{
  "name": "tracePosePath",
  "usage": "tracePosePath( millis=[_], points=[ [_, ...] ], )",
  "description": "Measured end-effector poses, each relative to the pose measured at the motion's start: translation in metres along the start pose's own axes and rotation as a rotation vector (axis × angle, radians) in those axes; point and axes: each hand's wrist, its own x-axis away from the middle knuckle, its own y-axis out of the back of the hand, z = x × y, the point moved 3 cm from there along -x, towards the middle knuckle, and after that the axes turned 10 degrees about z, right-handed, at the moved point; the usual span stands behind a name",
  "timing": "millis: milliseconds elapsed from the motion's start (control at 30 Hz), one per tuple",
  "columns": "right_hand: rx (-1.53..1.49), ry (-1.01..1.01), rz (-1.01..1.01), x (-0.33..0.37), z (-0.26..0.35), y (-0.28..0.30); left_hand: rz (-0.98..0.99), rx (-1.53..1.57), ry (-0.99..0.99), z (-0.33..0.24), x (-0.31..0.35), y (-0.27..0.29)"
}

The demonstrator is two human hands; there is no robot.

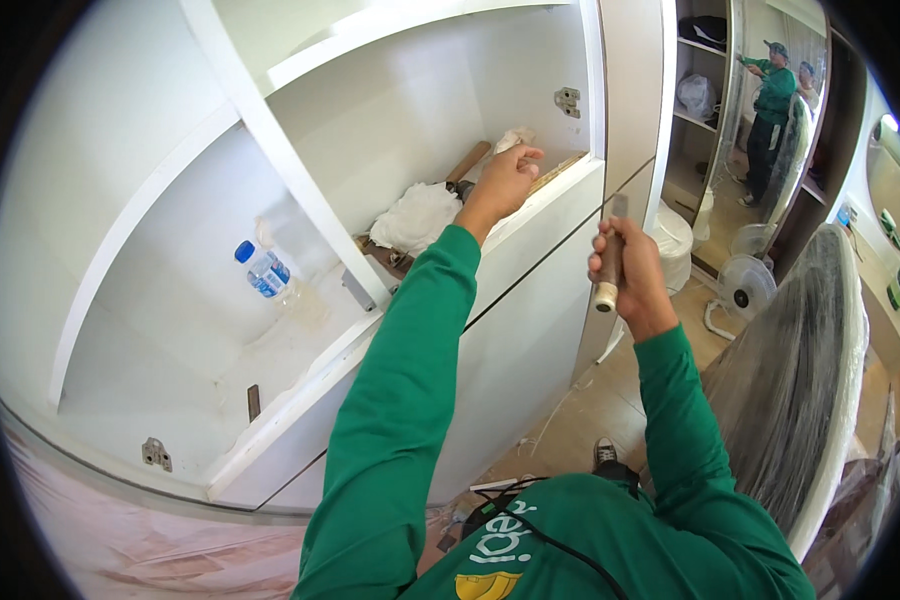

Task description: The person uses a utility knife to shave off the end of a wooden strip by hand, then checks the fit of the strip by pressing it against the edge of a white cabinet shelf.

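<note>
My right hand point(638, 275) is wrapped round the brown wooden handle of a chisel point(611, 264), held upright in front of the white cabinet. Its short metal blade points up and away from me. My left hand point(502, 187) reaches over the front edge of the upper compartment, its fingers partly stretched and nothing visible in them. Close behind it lie a tool with a brown wooden handle point(468, 160), its dark lower end partly hidden, and a crumpled white cloth point(417, 217). A rough, bare wood strip point(558, 173) runs along the edge beside my fingers.
A plastic water bottle point(266, 272) with a blue cap stands in the left compartment. Metal hinges point(567, 101) are fixed to the cabinet. At right are a plastic-wrapped panel point(820, 370), a fan point(747, 286) and a white bucket point(673, 248). A mirror point(782, 60) reflects two people.
</note>
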Motion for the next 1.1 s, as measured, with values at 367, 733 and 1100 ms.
tracePosePath(
  millis=[367, 733, 1100],
  points=[
    [0.058, 0.025, 0.003, -0.023, 0.022, 0.108, 0.089, -0.313, -0.069, -0.033, -0.019, -0.001],
    [0.097, 0.014, 0.179, -0.084, 0.042, 0.189, -0.087, -0.401, -0.323, 0.003, -0.035, -0.017],
    [0.096, -0.272, 0.805, -0.079, 0.008, 0.097, -0.252, -0.279, -0.034, -0.002, -0.010, -0.017]
  ],
)
